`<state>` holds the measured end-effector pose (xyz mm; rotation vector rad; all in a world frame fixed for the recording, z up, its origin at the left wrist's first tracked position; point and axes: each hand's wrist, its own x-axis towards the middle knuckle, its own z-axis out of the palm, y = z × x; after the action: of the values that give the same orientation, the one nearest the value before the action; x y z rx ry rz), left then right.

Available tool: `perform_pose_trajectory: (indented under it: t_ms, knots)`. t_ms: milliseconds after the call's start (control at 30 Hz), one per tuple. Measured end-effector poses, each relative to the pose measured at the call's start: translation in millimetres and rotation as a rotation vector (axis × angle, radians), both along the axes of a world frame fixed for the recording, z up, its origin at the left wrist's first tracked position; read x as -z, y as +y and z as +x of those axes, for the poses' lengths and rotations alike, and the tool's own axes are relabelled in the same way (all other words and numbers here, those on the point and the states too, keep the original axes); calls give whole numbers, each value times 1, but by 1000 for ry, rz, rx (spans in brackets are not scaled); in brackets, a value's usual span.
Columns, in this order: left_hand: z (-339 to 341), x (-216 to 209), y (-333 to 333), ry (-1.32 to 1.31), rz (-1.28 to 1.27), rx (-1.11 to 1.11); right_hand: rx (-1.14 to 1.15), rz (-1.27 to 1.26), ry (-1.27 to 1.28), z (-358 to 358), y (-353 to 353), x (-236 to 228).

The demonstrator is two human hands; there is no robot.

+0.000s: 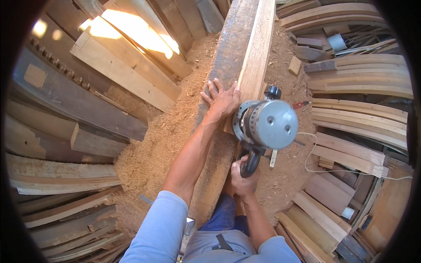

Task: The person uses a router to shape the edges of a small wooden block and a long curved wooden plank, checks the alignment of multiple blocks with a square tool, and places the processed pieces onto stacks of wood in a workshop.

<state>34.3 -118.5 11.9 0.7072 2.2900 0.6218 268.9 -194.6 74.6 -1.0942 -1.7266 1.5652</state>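
A silver router (272, 124) with a black knob and a black curved handle sits at the near end of a long pale board (255, 57). Its round base plate rests along the board's right side. My right hand (244, 179) is wrapped round the router's black handle. With fingers spread, my left hand (222, 99) lies flat at the board's left edge, close to the router's base, its fingertips reaching over the dark, worn workbench beam (232, 39) underneath. The router's bit is hidden below its body.
Sawdust (149, 153) is heaped on the floor left of the beam. Stacked curved boards (359, 116) line the right side, and more planks (66, 173) lie at left. A pale cord (312, 151) trails rightward. Red-handled pliers (300, 104) and a small wood block (294, 65) lie on the ground.
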Motion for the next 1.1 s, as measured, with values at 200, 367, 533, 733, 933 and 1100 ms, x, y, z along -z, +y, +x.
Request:
perform_pose_trajectory:
  t_ms: [200, 367, 533, 733, 933, 1100]
  knots:
    - [-5, -5, 1, -89, -13, -4, 7, 70, -34, -34, 59, 16]
    - [-5, -2, 3, -80, 40, -46, 16, 53, 18, -48, 79, 13]
    - [-9, 4, 3, -93, -9, -39, 17, -40, -72, -25, 42, 7]
    - [-5, 5, 2, -80, 6, -26, -38, -60, -53, 41, -44, 16]
    - [-5, -3, 4, -91, 9, -5, -32, -37, -42, 43, -48, 18]
    - [-4, -1, 2, -68, 40, -18, -13, -17, -10, 5, -1, 9]
